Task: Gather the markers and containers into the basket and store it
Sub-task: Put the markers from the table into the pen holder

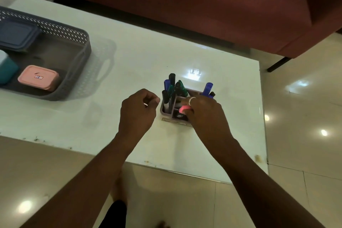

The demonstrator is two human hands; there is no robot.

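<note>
**Right hand closed on a pink-capped marker at the organizer**

The right hand [203, 111] is over the front part of the small divided organizer [167, 112], which stands on the white surface [129, 61]. Its grip is closed around a marker with a pink cap [183, 108]; only the pink end shows between the fingers, and the rest of the marker is hidden by the hand. A ring [191, 100] sits on one finger.

The left hand [137, 111] is just beside the left wall of the organizer. Its fingers are curled loosely inward and hold nothing; I cannot tell if they touch the organizer.

Blue, green and black markers [172, 84] stand upright in the back compartments.

The grey basket [77, 46] lies well apart, at the left edge of the surface. Inside it are a pink container [39, 77], a dark blue container [17, 34] and a teal container [7, 68].
</note>
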